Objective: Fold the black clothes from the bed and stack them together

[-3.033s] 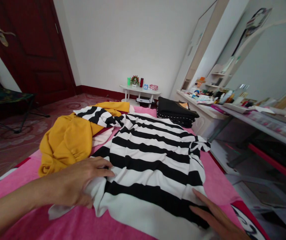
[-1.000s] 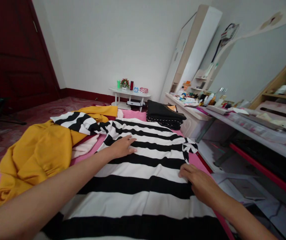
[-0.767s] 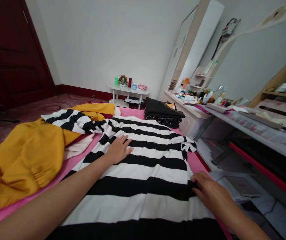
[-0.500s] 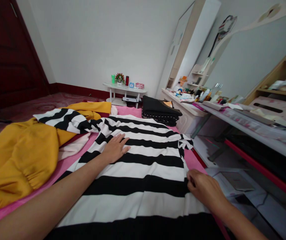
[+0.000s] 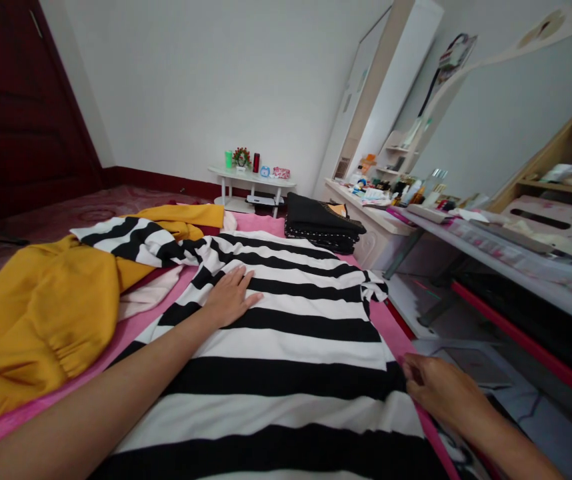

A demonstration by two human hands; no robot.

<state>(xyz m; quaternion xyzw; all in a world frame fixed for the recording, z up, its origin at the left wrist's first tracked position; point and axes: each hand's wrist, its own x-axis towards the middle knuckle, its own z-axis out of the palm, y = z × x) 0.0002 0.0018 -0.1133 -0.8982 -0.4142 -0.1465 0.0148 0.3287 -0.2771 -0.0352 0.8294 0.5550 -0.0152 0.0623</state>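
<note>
A black-and-white striped shirt [image 5: 286,347] lies spread out over a pink cover [image 5: 391,327]. My left hand [image 5: 231,298] rests flat on its upper left part, fingers stretched out. At the shirt's right edge, my right hand [image 5: 431,383] is closed in a pinch on the fabric, drawing the side outward. One sleeve stretches off to the left across a yellow garment [image 5: 46,320]. The short bunched end of the other sleeve [image 5: 375,285] sits at the right.
Folded black clothes [image 5: 322,223] are stacked beyond the shirt. A small white table [image 5: 251,177] with ornaments stands by the wall. To the right are a cluttered dressing table [image 5: 373,212] and a desk [image 5: 506,247]. A dark red door [image 5: 21,113] is at the left.
My right hand has moved right and slightly down, pulling the shirt's side edge outward, and the stripes there lie flatter. My left hand has stayed in place on the shirt.
</note>
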